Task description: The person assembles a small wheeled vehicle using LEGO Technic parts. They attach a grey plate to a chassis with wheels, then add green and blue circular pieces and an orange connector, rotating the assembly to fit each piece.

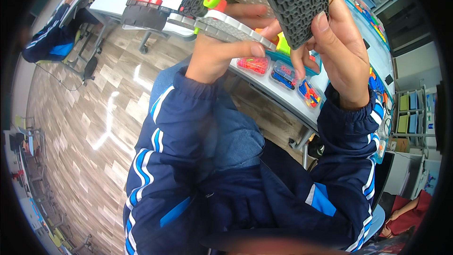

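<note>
Raised close at the top of view is a toy vehicle model built of white-grey perforated beams, with red, orange and lime-green parts. A black wheel sits at its left end. My left hand is closed round the model's lower beam, thumb on the near side and fingers behind. My right hand grips the edge of a dark grey perforated plate between thumb and fingers. The plate stands tilted in front of the model; I cannot tell whether the two are joined.
Below the model, clear boxes of red pieces, blue pieces and mixed pieces stand on the white table. Teal trays of colourful parts lie at right. One person sits far left, another lower right.
</note>
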`<state>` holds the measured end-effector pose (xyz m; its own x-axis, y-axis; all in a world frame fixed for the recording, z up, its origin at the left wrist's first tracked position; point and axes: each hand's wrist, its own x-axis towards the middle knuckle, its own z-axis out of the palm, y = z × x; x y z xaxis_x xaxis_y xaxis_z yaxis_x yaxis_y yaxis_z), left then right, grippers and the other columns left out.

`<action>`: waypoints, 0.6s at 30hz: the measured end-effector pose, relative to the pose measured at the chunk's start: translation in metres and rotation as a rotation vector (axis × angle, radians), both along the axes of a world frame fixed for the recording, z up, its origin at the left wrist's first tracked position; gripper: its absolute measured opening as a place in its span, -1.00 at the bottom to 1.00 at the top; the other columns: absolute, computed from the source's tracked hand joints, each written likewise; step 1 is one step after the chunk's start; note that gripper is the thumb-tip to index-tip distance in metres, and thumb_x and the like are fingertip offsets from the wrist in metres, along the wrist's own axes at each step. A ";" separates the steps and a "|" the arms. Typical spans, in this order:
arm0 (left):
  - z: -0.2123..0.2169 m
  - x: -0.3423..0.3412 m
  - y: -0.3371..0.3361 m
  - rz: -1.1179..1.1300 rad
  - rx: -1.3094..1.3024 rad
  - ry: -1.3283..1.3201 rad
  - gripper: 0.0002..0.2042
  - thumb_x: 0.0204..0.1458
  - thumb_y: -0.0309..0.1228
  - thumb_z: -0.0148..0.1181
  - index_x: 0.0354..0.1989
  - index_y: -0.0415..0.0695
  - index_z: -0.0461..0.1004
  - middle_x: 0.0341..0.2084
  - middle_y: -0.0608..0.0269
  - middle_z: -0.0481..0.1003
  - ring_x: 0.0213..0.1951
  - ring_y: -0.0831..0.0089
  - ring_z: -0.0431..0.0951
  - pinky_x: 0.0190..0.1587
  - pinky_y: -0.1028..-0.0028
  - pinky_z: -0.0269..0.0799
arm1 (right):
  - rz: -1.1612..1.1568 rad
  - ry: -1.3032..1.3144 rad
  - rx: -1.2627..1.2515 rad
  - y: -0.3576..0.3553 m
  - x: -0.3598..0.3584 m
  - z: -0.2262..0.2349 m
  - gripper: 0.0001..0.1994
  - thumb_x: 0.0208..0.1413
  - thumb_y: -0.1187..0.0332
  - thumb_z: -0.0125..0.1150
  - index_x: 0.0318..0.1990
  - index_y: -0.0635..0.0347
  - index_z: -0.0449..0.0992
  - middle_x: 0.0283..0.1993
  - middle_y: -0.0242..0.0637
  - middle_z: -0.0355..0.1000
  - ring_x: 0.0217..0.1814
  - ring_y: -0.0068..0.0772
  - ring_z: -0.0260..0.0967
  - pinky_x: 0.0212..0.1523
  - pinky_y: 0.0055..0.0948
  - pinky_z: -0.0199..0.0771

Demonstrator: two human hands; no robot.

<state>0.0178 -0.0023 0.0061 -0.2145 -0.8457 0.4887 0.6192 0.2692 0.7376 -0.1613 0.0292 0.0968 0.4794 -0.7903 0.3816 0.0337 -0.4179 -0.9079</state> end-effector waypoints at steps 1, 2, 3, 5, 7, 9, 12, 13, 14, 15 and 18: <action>-0.001 0.001 -0.002 -0.020 0.001 0.003 -0.35 -0.32 -0.60 0.40 0.07 -0.34 0.29 -0.11 -0.09 0.47 -0.06 0.19 0.52 -0.01 0.31 0.46 | -0.012 0.004 0.003 0.000 0.001 -0.001 -0.53 0.30 0.14 -0.19 0.19 0.32 0.07 -0.16 -0.02 0.45 -0.64 -0.45 0.37 -0.70 -0.67 0.13; -0.002 0.001 -0.003 -0.033 0.006 0.009 -0.35 -0.31 -0.59 0.39 0.07 -0.34 0.29 -0.11 -0.10 0.47 -0.06 0.20 0.52 0.00 0.31 0.46 | -0.023 0.007 0.005 -0.001 0.001 -0.001 -0.54 0.30 0.15 -0.19 0.19 0.32 0.08 -0.16 -0.04 0.45 -0.63 -0.44 0.37 -0.68 -0.65 0.16; -0.003 0.002 -0.004 -0.045 -0.008 0.022 -0.36 -0.30 -0.57 0.39 0.07 -0.34 0.30 -0.11 -0.10 0.48 -0.06 0.20 0.52 0.00 0.32 0.46 | -0.035 0.011 0.008 -0.001 0.001 -0.002 -0.54 0.30 0.15 -0.19 0.18 0.32 0.08 -0.16 -0.05 0.45 -0.62 -0.43 0.38 -0.66 -0.64 0.19; -0.005 0.001 -0.005 -0.038 -0.010 0.022 -0.36 -0.27 -0.55 0.37 0.09 -0.34 0.28 -0.12 -0.09 0.49 -0.08 0.24 0.53 -0.02 0.34 0.46 | -0.038 0.004 0.009 -0.001 0.001 -0.003 -0.56 0.30 0.17 -0.21 0.17 0.32 0.09 -0.16 -0.06 0.45 -0.60 -0.42 0.39 -0.63 -0.63 0.23; -0.008 0.001 -0.006 -0.062 -0.013 0.048 -0.35 -0.27 -0.56 0.37 0.10 -0.33 0.27 -0.11 -0.08 0.49 -0.09 0.25 0.53 -0.02 0.35 0.46 | -0.041 0.002 0.013 -0.001 0.001 -0.003 -0.57 0.31 0.18 -0.22 0.17 0.32 0.09 -0.16 -0.05 0.45 -0.58 -0.41 0.39 -0.60 -0.61 0.27; -0.010 0.002 -0.008 -0.067 0.008 0.041 -0.35 -0.27 -0.55 0.37 0.10 -0.34 0.26 -0.10 -0.07 0.48 -0.09 0.26 0.53 -0.02 0.36 0.45 | -0.040 0.003 0.020 -0.002 0.001 -0.003 -0.59 0.31 0.19 -0.24 0.16 0.31 0.10 -0.17 -0.03 0.45 -0.56 -0.39 0.40 -0.58 -0.58 0.30; -0.013 0.001 -0.010 -0.076 0.001 0.058 -0.34 -0.26 -0.55 0.37 0.11 -0.34 0.24 -0.10 -0.07 0.48 -0.08 0.26 0.53 0.00 0.35 0.43 | -0.031 0.006 0.014 -0.004 0.002 -0.003 -0.60 0.32 0.21 -0.27 0.15 0.32 0.10 -0.18 0.02 0.46 -0.53 -0.36 0.41 -0.56 -0.56 0.33; -0.014 0.001 -0.011 -0.066 -0.011 0.052 -0.34 -0.26 -0.56 0.37 0.11 -0.34 0.24 -0.09 -0.07 0.48 -0.07 0.25 0.52 0.01 0.34 0.43 | -0.023 -0.001 0.014 -0.005 0.002 -0.003 -0.62 0.32 0.21 -0.27 0.14 0.31 0.11 -0.19 0.04 0.46 -0.52 -0.36 0.41 -0.54 -0.55 0.34; -0.015 0.000 -0.011 -0.091 -0.003 0.078 -0.33 -0.25 -0.56 0.37 0.12 -0.34 0.22 -0.09 -0.08 0.48 -0.07 0.25 0.52 0.01 0.34 0.42 | -0.014 -0.007 0.014 -0.006 0.002 -0.003 -0.63 0.32 0.22 -0.28 0.12 0.31 0.12 -0.20 0.06 0.46 -0.52 -0.35 0.41 -0.52 -0.53 0.36; -0.015 0.000 -0.011 -0.104 -0.003 0.090 -0.33 -0.24 -0.56 0.36 0.12 -0.34 0.21 -0.09 -0.08 0.48 -0.06 0.24 0.52 0.02 0.33 0.42 | -0.006 -0.014 0.013 -0.007 0.001 -0.003 -0.64 0.32 0.22 -0.28 0.10 0.31 0.13 -0.20 0.07 0.46 -0.51 -0.35 0.41 -0.50 -0.52 0.37; -0.017 0.000 -0.011 -0.132 0.000 0.110 -0.33 -0.23 -0.57 0.35 0.14 -0.34 0.19 -0.09 -0.09 0.48 -0.04 0.23 0.50 0.03 0.32 0.41 | -0.003 0.000 0.017 -0.009 -0.001 -0.004 -0.69 0.32 0.23 -0.28 0.03 0.30 0.17 -0.21 0.08 0.46 -0.49 -0.35 0.41 -0.44 -0.49 0.39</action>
<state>0.0174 -0.0135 -0.0112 -0.2686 -0.8135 0.5158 0.7262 0.1807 0.6633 -0.1619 0.0201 0.0930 0.4770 -0.7979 0.3685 0.0330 -0.4028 -0.9147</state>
